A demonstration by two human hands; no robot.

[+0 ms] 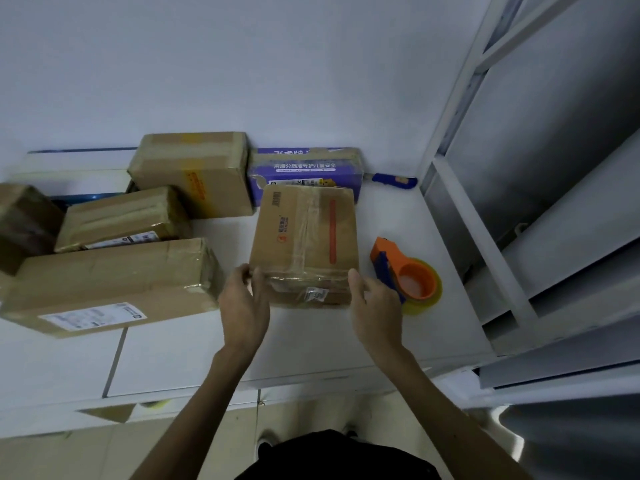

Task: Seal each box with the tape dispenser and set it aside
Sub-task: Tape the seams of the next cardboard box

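Squarely between both hands — taped box

Both forearms are bare from elbow to wrist, ending in the left hand and right hand; a black garment of plain cloth covers the body at 6 o'clock.

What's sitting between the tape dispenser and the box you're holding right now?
In the head view, a strip of bare white table separates box and tape dispenser; nearer you, only the right hand gripping the box's corner.
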